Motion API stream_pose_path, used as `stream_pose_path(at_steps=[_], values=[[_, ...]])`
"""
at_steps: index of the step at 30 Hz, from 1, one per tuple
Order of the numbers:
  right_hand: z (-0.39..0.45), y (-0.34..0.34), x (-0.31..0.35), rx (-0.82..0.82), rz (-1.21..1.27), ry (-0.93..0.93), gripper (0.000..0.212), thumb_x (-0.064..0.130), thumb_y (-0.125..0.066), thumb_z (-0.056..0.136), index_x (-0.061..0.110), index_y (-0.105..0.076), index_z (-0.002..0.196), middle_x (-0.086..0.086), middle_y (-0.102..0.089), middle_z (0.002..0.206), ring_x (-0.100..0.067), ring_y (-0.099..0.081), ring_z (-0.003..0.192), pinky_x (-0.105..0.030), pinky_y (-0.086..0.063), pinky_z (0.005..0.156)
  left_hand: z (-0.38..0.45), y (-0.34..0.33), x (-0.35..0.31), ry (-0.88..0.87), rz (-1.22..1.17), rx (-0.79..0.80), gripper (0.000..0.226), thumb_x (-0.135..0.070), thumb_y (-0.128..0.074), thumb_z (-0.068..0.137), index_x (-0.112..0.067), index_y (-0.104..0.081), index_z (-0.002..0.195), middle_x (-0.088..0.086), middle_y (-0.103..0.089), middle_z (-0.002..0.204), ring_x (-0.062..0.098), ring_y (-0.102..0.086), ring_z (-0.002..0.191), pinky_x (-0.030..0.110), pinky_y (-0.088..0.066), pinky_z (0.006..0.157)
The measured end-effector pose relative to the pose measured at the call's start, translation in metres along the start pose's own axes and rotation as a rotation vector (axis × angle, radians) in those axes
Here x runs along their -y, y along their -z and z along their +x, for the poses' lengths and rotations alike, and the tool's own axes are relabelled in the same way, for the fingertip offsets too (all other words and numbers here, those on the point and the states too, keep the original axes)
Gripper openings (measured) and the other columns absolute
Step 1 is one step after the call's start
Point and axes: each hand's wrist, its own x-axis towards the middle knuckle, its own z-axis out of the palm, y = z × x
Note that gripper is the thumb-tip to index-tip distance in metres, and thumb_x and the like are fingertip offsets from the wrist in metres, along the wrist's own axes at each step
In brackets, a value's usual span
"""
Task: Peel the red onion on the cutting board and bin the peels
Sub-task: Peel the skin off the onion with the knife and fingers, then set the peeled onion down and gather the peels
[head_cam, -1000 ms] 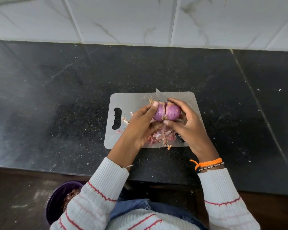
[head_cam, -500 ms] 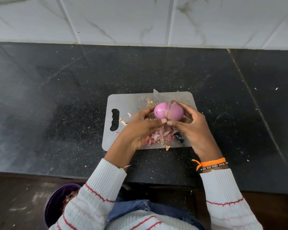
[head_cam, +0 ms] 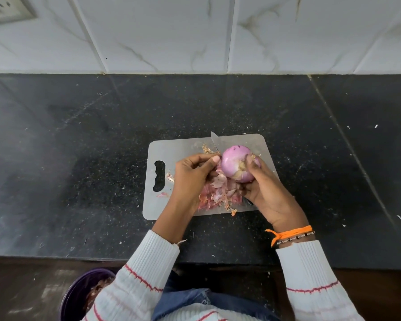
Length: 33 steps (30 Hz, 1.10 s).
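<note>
Knife: only the blade tip shows, the rest hidden behind the onion. Purple bin (lower left): cut off by the frame edge and a sleeve.

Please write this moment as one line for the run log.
step: peeling | right hand: grips red onion | left hand: pinches peel | peels: on cutting board | bin: floor

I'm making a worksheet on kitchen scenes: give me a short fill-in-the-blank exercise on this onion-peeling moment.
1. The right hand grips the peeled ____.
2. The loose peels lie in a heap on the ____.
3. A purple bin stands on the floor on the person's ____ side.
4. The knife blade pokes out behind the onion, while the wristbands are on the ____ wrist.

Missing words: onion; cutting board; left; right
</note>
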Motion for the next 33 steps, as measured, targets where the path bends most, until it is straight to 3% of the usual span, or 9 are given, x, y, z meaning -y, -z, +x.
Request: stream_pose_path(at_steps=[4, 8, 10, 12, 18, 23, 27, 29, 33], values=[[0.014, -0.001, 0.007, -0.223, 0.009, 0.032, 0.029, 0.030, -0.038, 0.099, 0.018, -0.047, 0.123, -0.013, -0.058, 0.111, -0.019, -0.064, 0.083, -0.024, -0.055, 0.069, -0.005, -0.005, 0.006, -0.013, 0.080, 0.022, 0.021, -0.011, -0.051, 0.094, -0.011, -0.068, 0.081, -0.010, -0.048, 0.046, 0.002, -0.035, 0.040, 0.013, -0.033, 0.040], [0.032, 0.003, 0.007, -0.465, -0.543, 0.215, 0.047, 0.021, -0.044, 0.097, 0.021, -0.032, 0.142, -0.008, -0.041, 0.140, -0.021, -0.048, 0.122, -0.026, -0.042, 0.092, -0.007, -0.006, 0.005, -0.043, 0.113, 0.019, 0.026, -0.012, -0.046, 0.097, -0.012, -0.067, 0.081, -0.012, -0.050, 0.047, 0.000, -0.040, 0.044, 0.013, -0.037, 0.045], [0.042, 0.002, 0.004, -0.581, -0.785, 0.331, 0.051, 0.016, -0.049, 0.094, 0.016, -0.030, 0.142, -0.010, -0.039, 0.139, -0.022, -0.045, 0.122, -0.023, -0.040, 0.088, -0.008, -0.006, 0.004, -0.052, 0.117, 0.008, 0.026, -0.012, -0.045, 0.097, -0.011, -0.066, 0.083, -0.013, -0.052, 0.047, -0.001, -0.042, 0.043, 0.012, -0.038, 0.045], [0.052, 0.002, -0.001, -0.647, -0.882, 0.417, 0.049, 0.010, -0.055, 0.090, 0.012, -0.036, 0.135, -0.013, -0.042, 0.134, -0.025, -0.047, 0.119, -0.029, -0.046, 0.090, -0.009, -0.006, 0.004, -0.057, 0.124, 0.004, 0.024, -0.012, -0.045, 0.097, -0.009, -0.067, 0.086, -0.012, -0.053, 0.051, -0.001, -0.042, 0.044, 0.012, -0.038, 0.045], [0.066, 0.004, -0.010, -0.638, -1.091, 0.453, 0.050, 0.000, -0.067, 0.078, 0.012, -0.044, 0.121, -0.014, -0.042, 0.130, -0.027, -0.046, 0.115, -0.035, -0.051, 0.086, -0.009, -0.004, 0.006, -0.067, 0.136, -0.022, 0.024, -0.012, -0.046, 0.096, -0.013, -0.068, 0.085, -0.004, -0.061, 0.068, -0.004, -0.048, 0.048, 0.010, -0.040, 0.048], [0.047, -0.001, -0.004, -0.639, -1.151, 0.435, 0.052, 0.004, -0.069, 0.076, 0.013, -0.046, 0.122, -0.012, -0.040, 0.134, -0.028, -0.039, 0.116, -0.033, -0.041, 0.090, -0.005, -0.001, 0.008, -0.102, 0.188, -0.016, 0.025, -0.014, -0.048, 0.095, -0.019, -0.068, 0.082, -0.005, -0.065, 0.075, -0.003, -0.049, 0.054, 0.012, -0.041, 0.054], [0.010, -0.006, -0.009, -0.612, -1.317, 0.554, 0.033, 0.008, -0.070, 0.077, 0.011, -0.057, 0.107, -0.010, -0.049, 0.115, -0.023, -0.047, 0.104, -0.035, -0.048, 0.083, -0.004, 0.006, 0.008, -0.120, 0.185, 0.010, 0.022, -0.010, -0.049, 0.095, -0.013, -0.068, 0.084, -0.009, -0.061, 0.069, -0.005, -0.047, 0.053, 0.010, -0.039, 0.054], [-0.006, -0.005, -0.019, -0.545, -1.382, 0.497, 0.025, 0.009, -0.067, 0.080, 0.010, -0.061, 0.105, -0.008, -0.055, 0.107, -0.022, -0.050, 0.099, -0.031, -0.047, 0.078, -0.002, 0.010, 0.009, -0.127, 0.232, 0.021, 0.019, -0.011, -0.050, 0.094, -0.012, -0.068, 0.087, -0.004, -0.065, 0.076, -0.003, -0.048, 0.055, 0.011, -0.041, 0.057], [-0.016, 0.000, -0.033, -0.485, -1.427, 0.339, 0.035, 0.017, -0.063, 0.085, 0.010, -0.058, 0.119, -0.007, -0.058, 0.113, -0.022, -0.052, 0.106, -0.027, -0.043, 0.079, -0.001, 0.020, 0.015, -0.171, 0.492, -0.007, 0.015, -0.010, -0.061, 0.087, -0.020, -0.067, 0.096, -0.004, -0.061, 0.084, 0.002, -0.050, 0.062, 0.020, -0.047, 0.060]])
